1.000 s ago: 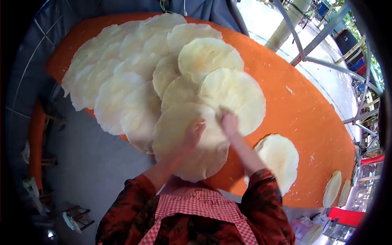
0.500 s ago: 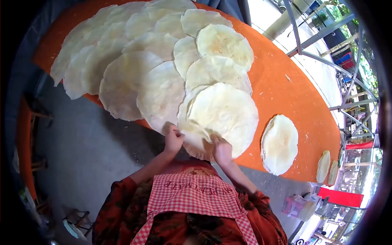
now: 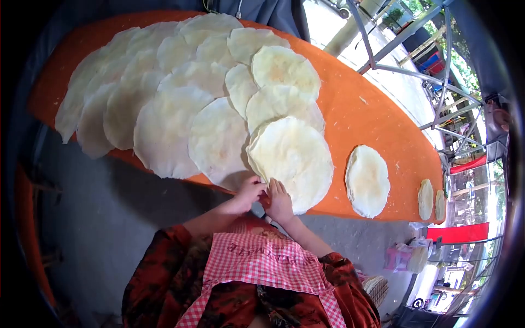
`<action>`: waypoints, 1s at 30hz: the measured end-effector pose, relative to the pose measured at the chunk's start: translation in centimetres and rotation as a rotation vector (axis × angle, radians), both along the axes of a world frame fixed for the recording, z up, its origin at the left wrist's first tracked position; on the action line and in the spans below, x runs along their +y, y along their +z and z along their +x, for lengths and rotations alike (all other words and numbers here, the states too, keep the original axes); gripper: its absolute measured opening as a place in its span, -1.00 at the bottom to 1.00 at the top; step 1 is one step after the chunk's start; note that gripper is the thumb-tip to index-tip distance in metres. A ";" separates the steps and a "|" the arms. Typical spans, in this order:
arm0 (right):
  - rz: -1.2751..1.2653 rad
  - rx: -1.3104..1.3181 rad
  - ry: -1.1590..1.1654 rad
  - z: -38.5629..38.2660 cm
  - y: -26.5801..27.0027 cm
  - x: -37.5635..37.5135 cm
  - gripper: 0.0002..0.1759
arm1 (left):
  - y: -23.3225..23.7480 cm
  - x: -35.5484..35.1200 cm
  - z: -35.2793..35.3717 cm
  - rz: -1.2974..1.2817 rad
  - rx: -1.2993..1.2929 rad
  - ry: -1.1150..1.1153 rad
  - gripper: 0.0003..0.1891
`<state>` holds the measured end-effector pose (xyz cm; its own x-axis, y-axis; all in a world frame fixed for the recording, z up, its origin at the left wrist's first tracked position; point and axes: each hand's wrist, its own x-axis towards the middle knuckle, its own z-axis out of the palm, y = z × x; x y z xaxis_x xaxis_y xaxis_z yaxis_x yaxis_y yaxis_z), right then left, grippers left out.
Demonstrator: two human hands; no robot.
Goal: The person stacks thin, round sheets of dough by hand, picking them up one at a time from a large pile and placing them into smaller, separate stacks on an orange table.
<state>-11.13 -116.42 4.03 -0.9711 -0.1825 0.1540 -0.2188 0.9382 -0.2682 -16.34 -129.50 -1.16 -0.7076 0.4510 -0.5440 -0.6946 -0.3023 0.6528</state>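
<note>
A stack of thin, round, pale flatbreads (image 3: 292, 158) lies at the front edge of the orange table. My left hand (image 3: 249, 195) is closed in a pinch at the lower left edge of this stack. Right beside it, my right hand (image 3: 280, 205) has its fingers over the rim of the top flatbread and its thumb below. The fingertips of both hands nearly meet, and the exact bit of edge between them is partly hidden. Just left of the stack, a single flatbread (image 3: 219, 143) is spread on the table, overlapping others.
Overlapping flatbreads (image 3: 169, 126) cover the left part of the orange table (image 3: 350, 104). To the right lie another stack (image 3: 367, 180) and two small-looking piles near the far end. Metal frame poles (image 3: 410, 79) stand beyond the table. A pink bag (image 3: 398, 258) is below at right.
The sheet stretched between my hands at the stack's front no longer shows there. My left hand has moved right, close to my right hand at the stack's edge. The view has shifted slightly.
</note>
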 end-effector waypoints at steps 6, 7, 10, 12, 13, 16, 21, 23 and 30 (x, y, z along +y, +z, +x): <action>-0.012 -0.331 -0.157 -14.0 6.6 13.5 -0.76 | 4.1 0.8 -3.3 -0.033 0.124 0.118 -0.77; 0.002 -0.283 -0.092 -17.1 10.4 16.4 -0.80 | 3.4 0.4 -4.4 -0.005 0.093 0.198 -0.75; 0.066 0.019 -0.188 -17.8 25.7 12.2 -0.81 | -0.5 0.2 -8.9 -0.228 0.180 0.399 -0.67; 0.204 0.171 -0.135 -17.2 26.7 10.6 -0.78 | -0.8 0.2 -10.4 -0.229 0.184 0.439 -0.63; 0.241 0.221 -0.107 -16.7 25.3 9.9 -0.81 | -1.0 0.2 -11.1 -0.229 0.186 0.462 -0.61; 0.199 0.338 0.067 -16.9 16.9 8.3 -0.83 | -3.5 1.3 -13.3 -0.350 0.196 0.398 -0.60; 0.100 0.064 0.121 -17.3 1.0 7.7 -0.81 | -3.5 1.5 -14.5 -0.424 0.213 0.320 -0.69; 0.009 0.102 0.132 -17.2 -0.5 7.4 -0.78 | -2.2 1.4 -14.5 -0.420 0.239 0.289 -0.80; 0.036 -0.028 0.131 -17.6 -1.2 6.9 -0.57 | 2.3 2.5 -13.8 -0.178 0.053 0.349 -0.79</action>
<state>-28.71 -109.56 2.87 -0.9425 -0.3128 0.1179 -0.3328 0.9111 -0.2431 -30.17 -126.99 1.19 -0.8309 0.0799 -0.5506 -0.5339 -0.3934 0.7485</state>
